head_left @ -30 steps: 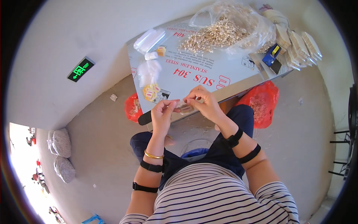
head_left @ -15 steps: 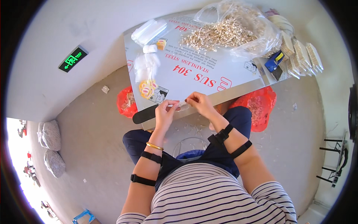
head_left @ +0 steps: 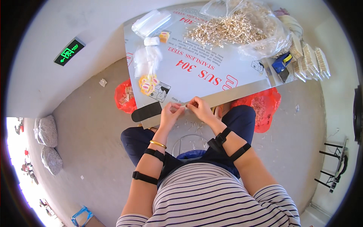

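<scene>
At the table's near edge, my left hand (head_left: 171, 114) and my right hand (head_left: 202, 110) meet with fingertips pinched on a small clear plastic bag (head_left: 183, 107), mostly hidden by the fingers. Beyond my left hand lie yellow paper labels (head_left: 148, 84) and a loose stack of clear bags (head_left: 146, 62). A large heap of cotton swabs (head_left: 227, 30) spills from a big clear plastic sack (head_left: 278, 39) at the far right of the table.
The metal-topped table (head_left: 174, 81) has a black pad (head_left: 146, 112) at its near left corner. A blue tape dispenser (head_left: 282, 62) and packed swab bundles (head_left: 311, 62) stand on the right. Red plastic bags (head_left: 271, 102) sit below both sides. Swabs litter the floor.
Less of the clear bag shows between my hands now, and my fingertips are closer together. The view has shifted slightly; the things on the table stay as they were.
</scene>
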Demonstrator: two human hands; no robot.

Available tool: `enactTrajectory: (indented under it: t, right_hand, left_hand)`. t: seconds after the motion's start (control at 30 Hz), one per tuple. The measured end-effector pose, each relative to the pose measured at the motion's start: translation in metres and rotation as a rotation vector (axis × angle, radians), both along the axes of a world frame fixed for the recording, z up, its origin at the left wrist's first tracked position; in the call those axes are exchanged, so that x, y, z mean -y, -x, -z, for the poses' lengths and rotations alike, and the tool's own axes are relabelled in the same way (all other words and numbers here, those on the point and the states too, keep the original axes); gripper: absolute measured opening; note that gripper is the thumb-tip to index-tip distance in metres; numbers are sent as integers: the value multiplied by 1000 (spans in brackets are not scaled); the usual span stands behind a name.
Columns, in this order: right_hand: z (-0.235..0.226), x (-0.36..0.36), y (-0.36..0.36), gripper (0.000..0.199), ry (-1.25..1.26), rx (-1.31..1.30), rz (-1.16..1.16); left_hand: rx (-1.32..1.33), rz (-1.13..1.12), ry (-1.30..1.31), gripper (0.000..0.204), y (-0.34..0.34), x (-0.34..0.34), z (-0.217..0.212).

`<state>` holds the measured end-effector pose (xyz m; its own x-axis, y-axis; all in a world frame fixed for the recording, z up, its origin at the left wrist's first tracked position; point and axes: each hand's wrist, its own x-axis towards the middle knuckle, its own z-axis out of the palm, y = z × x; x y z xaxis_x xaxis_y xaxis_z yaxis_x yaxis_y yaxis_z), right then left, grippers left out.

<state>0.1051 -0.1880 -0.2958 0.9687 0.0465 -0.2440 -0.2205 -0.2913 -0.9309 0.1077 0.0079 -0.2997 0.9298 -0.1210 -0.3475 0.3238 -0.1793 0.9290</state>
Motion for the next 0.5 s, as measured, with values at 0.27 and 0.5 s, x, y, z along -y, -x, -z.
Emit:
enactTrajectory:
  t: [0.27,0.5]
  right_hand:
    - [0,3,2,17,-5,26,-25]
    - [11,9,4,15,-24,-12,-43]
  left_hand:
    - [-59,89,125,24,-14,-3,8]
    - [-91,170,49,24,-20,-7,3]
